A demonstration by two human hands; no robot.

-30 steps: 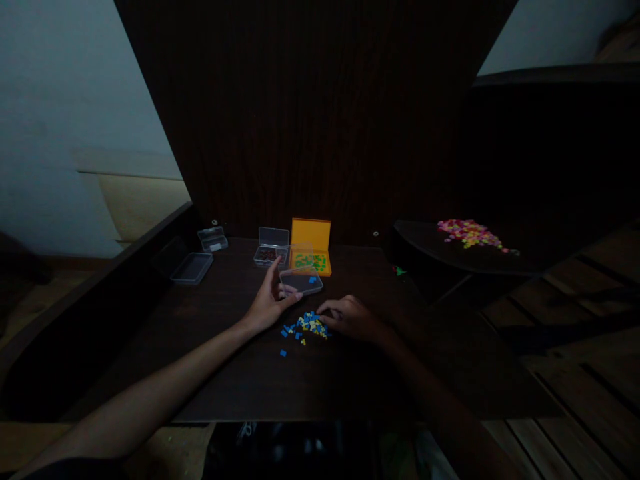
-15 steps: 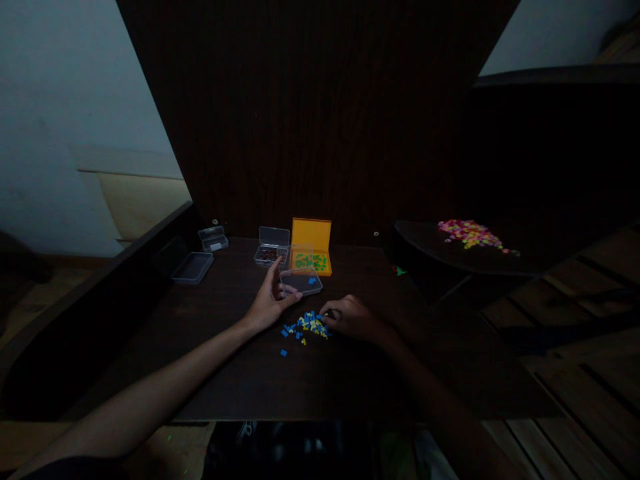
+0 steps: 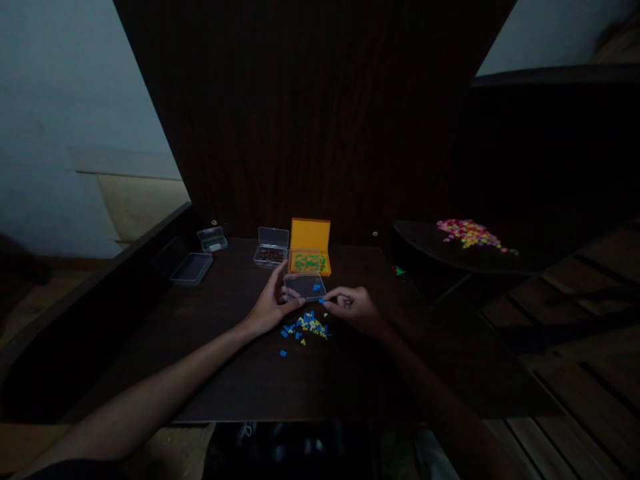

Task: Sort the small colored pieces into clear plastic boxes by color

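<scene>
the dark desk (image 3: 235,390) spreads under both my forearms. at its back the orange box (image 3: 311,233) has its lid raised and green pieces lying inside; the brown-filled clear box (image 3: 273,235) stands just to its left.

nearer to me, my left grip (image 3: 271,305) is curled round the left end of the small clear box (image 3: 299,287), thumb along the near edge, the other fingers about the left side. i can't tell whether its underside is on the desk or a little above it. its long axis runs roughly side to side, so its right end points towards my right grip (image 3: 354,309), which is the nearer one to that corner.

the mixed pile (image 3: 311,325) of blue and yellow bits lies on the desk on my side of the box, below and left of my right fingers.

a few blue bits (image 3: 317,288) lie inside the box, towards its right end. smallest is the blue piece (image 3: 321,301) in my right grip, pinched between thumb and forefinger with no gap to spare. it sits right at the fingertips, on their left side, just beside the box's near right corner; whether it touches the rim is too small to tell.
</scene>
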